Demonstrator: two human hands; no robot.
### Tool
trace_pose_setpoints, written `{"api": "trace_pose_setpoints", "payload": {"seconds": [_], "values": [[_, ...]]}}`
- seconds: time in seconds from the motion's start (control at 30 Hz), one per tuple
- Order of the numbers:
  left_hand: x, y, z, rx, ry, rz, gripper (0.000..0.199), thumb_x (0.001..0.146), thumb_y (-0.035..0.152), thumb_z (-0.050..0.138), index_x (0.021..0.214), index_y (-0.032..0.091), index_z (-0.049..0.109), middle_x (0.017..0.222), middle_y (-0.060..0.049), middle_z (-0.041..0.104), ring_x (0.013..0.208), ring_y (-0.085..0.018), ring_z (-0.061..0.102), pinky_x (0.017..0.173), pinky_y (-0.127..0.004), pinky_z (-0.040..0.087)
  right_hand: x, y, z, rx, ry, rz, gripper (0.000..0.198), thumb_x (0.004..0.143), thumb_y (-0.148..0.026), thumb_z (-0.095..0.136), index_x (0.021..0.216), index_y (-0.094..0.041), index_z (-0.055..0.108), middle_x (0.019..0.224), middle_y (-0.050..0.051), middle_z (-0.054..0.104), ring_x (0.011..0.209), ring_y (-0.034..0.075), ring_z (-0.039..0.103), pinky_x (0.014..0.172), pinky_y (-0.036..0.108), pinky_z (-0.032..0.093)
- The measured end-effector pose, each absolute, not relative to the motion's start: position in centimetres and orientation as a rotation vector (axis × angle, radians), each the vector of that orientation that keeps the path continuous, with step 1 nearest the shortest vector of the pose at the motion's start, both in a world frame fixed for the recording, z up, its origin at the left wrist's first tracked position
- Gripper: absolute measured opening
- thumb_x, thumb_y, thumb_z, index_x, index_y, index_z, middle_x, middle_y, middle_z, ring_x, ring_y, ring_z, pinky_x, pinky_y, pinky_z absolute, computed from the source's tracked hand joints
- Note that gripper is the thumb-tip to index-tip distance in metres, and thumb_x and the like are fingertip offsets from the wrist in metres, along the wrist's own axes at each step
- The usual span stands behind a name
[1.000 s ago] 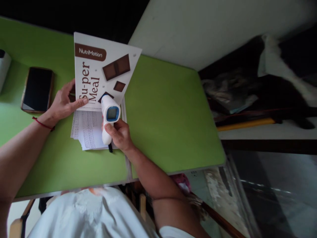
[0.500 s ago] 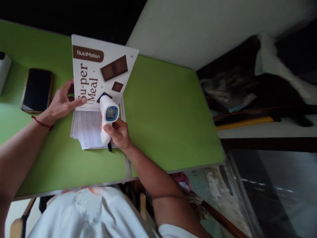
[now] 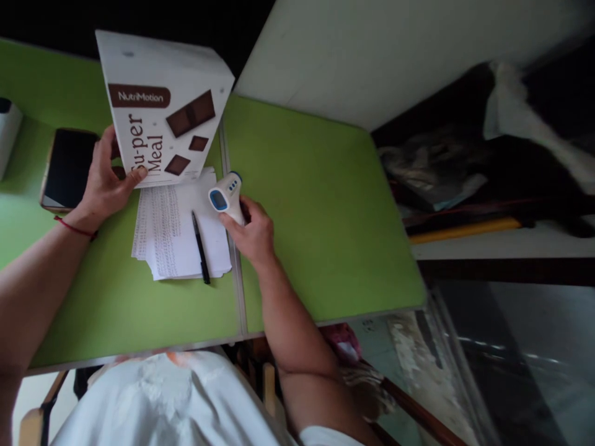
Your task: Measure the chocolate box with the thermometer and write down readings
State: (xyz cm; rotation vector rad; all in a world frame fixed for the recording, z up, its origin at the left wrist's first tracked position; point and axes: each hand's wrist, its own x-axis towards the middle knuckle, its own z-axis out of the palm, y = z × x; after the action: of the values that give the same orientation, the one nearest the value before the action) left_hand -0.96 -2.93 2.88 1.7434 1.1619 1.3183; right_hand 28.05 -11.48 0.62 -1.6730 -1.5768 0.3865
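Note:
My left hand point(image 3: 109, 176) grips a white box point(image 3: 144, 139) by its lower left edge, thumb on the front face. The box reads "NutriMotion Su-per Meal", carries chocolate pictures and leans so its top side shows. In my right hand point(image 3: 255, 234) is a white and blue infrared thermometer point(image 3: 227, 197), held by its handle with the small screen facing me. Below the box lie sheets of paper point(image 3: 162, 241) covered in rows of writing, partly hidden by it. A black pen point(image 3: 201, 248) rests across the papers.
A dark-screened phone point(image 3: 69, 167) lies left of my left hand on the green table point(image 3: 325, 217). A white object point(image 3: 7, 133) stands at the far left. A pale wall rises behind, and a cluttered shelf point(image 3: 465, 241) is at the right.
The box has moved up and left and tilted, showing its top. My right hand with the thermometer has shifted right, away from the box, and turned it. The pen and papers are more exposed.

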Motion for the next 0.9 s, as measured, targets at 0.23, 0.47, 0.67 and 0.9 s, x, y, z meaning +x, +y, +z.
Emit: {"api": "trace_pose_setpoints", "payload": {"seconds": [0.23,0.47,0.67,0.9], "values": [[-0.9,-3.0,2.5,1.934,1.327,1.222,0.08,0.077,0.063,0.07,0.135,0.016,0.042,0.131,-0.004,0.056,0.106,-0.023,0.055,0.093,-0.037,0.048,28.1,-11.6,1.7,-2.083,-1.757,0.214,0.044,0.078,-0.042,0.067,0.115,-0.017,0.064,0.097,0.012,0.065,0.089,0.026,0.062,0.075,0.04,0.05],[-0.7,-3.4,2.7,2.021,1.592,1.101,0.056,0.082,0.046,0.069,0.125,0.017,0.048,0.125,-0.003,0.058,0.103,-0.022,0.056,0.094,-0.041,0.048,27.0,-12.5,2.2,-1.695,-1.863,-0.057,0.035,0.081,-0.039,0.067,0.106,-0.014,0.064,0.098,0.013,0.064,0.089,0.022,0.06,0.078,0.038,0.052],[0.1,-4.8,3.8,1.88,1.809,0.872,0.058,0.074,0.024,0.076,0.117,0.013,0.038,0.117,-0.012,0.054,0.098,-0.024,0.057,0.085,-0.044,0.054,23.9,-14.2,1.6,-1.482,-2.136,0.08,0.031,0.084,-0.038,0.065,0.106,-0.016,0.064,0.074,0.003,0.065,0.064,0.015,0.057,0.059,0.028,0.048],[0.5,-10.0,3.0,2.209,1.659,0.719,0.082,0.075,0.038,0.074,0.135,0.013,0.024,0.129,-0.021,0.04,0.125,-0.039,0.04,0.101,-0.057,0.042,24.3,-14.0,1.9,-1.255,-2.005,0.395,0.033,0.09,-0.015,0.043,0.116,-0.021,0.062,0.086,0.004,0.066,0.071,0.014,0.061,0.072,0.028,0.053]]}}
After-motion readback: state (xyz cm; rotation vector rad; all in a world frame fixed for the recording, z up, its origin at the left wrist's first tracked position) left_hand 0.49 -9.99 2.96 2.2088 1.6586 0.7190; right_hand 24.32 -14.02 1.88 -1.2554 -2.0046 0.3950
